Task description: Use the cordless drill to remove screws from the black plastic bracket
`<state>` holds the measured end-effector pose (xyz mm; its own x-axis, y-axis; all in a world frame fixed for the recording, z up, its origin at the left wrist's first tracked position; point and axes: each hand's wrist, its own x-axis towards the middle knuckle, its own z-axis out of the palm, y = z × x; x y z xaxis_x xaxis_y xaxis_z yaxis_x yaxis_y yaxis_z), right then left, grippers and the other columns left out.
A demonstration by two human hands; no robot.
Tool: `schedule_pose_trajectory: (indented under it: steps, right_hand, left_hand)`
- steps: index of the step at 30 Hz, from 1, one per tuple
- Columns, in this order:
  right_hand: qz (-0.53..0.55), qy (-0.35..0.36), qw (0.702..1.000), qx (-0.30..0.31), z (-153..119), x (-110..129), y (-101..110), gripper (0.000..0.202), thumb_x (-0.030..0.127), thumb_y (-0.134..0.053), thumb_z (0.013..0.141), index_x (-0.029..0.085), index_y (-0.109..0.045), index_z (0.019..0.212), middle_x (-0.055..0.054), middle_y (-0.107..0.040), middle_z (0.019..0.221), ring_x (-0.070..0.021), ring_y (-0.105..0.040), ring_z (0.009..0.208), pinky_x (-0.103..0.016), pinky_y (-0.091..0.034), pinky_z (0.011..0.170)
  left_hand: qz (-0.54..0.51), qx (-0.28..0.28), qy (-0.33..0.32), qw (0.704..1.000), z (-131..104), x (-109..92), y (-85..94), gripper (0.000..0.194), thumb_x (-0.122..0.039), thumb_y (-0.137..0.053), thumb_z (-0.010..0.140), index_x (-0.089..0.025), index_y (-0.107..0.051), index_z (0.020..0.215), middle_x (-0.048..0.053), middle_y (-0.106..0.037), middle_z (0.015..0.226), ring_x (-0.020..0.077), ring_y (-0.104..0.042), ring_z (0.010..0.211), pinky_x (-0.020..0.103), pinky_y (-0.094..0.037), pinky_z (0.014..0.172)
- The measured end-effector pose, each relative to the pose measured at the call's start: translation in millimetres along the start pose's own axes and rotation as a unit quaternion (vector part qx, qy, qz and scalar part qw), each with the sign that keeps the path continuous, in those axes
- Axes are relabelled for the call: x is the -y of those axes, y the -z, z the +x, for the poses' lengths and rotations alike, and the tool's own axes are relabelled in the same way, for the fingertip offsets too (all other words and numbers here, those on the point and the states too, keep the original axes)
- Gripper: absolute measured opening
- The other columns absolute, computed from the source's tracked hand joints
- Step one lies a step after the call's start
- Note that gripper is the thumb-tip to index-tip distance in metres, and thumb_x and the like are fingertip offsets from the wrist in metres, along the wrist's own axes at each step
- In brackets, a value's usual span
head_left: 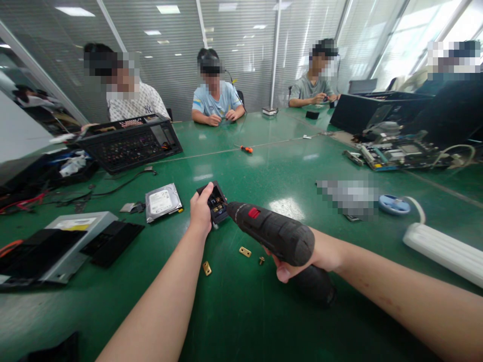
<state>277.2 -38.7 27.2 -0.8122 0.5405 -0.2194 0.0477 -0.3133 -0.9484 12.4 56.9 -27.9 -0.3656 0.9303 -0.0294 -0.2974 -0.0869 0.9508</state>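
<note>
Left hand (200, 211) has the black block (218, 201) gripped by its left side, thumb over the near edge, other fingers mostly hidden behind it. Right hand (289, 270) is wrapped round the handle of the power drill (271, 229), fingers curled underneath; can't see the trigger finger from here. Block is held up off the table (234, 311) and tilted, exposed side up, so I'd say the angle is there to give the drill a way in to the brass-coloured parts inside and keep them in sight. Gripping from the left also leaves the right side free for the tool, and the left hand presumably doubles as the vise, since no clamp shows. Drill lies across from the right, nose at the block's right edge; can't tell whether a bit touches anything in there, the tip is hidden. Loose bits sit on the near side of the table: one brass plate (245, 252) and a small screw (261, 260) just left of the right hand, a second brass plate (207, 268) nearer the left forearm. Probably kept close so they don't get lost. Hard drive (163, 202) lies flat, left of the left hand and apart from it. Relative to fingers: block is inside the left grasp, its right half sticking out past the thumb toward the drill, clear of the right-hand fingers
</note>
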Motion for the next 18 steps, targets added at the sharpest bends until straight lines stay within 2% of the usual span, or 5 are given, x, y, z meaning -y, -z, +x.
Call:
schedule_pose_trajectory:
  steps: [6,12,18]
  right_hand:
    - [-0.001,0.001,1.000,-0.002,0.0,-2.8,1.6,0.050,0.023,-0.104,0.055,0.016,-0.074,0.094,0.001,-0.073,0.071,-0.0185,-0.071,0.063,-0.029,-0.060,0.062]
    - [0.000,0.001,1.000,0.007,1.0,-9.1,5.6,0.055,0.019,-0.103,0.058,0.017,-0.076,0.106,0.001,-0.074,0.074,-0.0186,-0.073,0.066,-0.029,-0.060,0.063]
    - [0.003,0.011,1.000,0.007,0.4,-6.0,3.5,0.049,0.020,-0.102,0.059,0.016,-0.074,0.099,0.003,-0.072,0.070,-0.0167,-0.071,0.063,-0.028,-0.059,0.063]
  left_hand:
    - [0.002,0.004,-0.003,1.000,-0.4,-0.3,-0.2,0.051,-0.059,-0.085,0.071,-0.017,-0.066,0.094,0.007,-0.072,0.076,0.0296,-0.077,0.072,0.043,-0.064,0.067]
    - [0.000,0.000,0.002,1.000,0.1,0.3,0.0,0.051,-0.059,-0.085,0.071,-0.018,-0.067,0.096,0.006,-0.072,0.075,0.0288,-0.077,0.073,0.042,-0.065,0.069]
    - [0.001,0.003,-0.002,1.000,0.9,1.6,0.4,0.052,-0.060,-0.085,0.071,-0.017,-0.066,0.095,0.006,-0.072,0.074,0.0273,-0.076,0.068,0.041,-0.064,0.066]
